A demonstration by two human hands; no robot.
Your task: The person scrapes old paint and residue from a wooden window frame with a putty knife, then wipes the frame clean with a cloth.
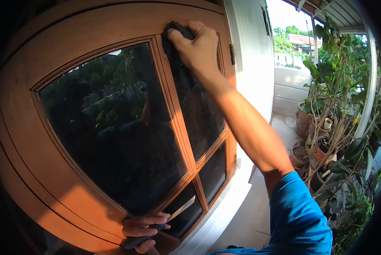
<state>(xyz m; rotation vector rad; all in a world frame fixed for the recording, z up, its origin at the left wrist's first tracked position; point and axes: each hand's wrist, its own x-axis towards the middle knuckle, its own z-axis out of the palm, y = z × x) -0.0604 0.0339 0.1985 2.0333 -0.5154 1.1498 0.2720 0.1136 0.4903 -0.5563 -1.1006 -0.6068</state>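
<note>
A dark cloth [173, 37] is bunched in my right hand [199, 47], pressed to the upper part of a wooden frame around dark glass panes. Part of the cloth hangs over the upright wooden bar between two panes. Low in the view, my left hand [141, 231] is wrapped round the dark handle of a scraper [182, 208], whose flat light blade points up and to the right in front of the lower pane. The large glass pane [114, 136] lies between my hands and shows reflections of plants.
A metal hinge [232, 54] sits on the frame's right side, beside a white wall [253, 55]. Potted plants [322, 140] stand along the right of a pale tiled floor [245, 216]. A white post [370, 80] rises among them.
</note>
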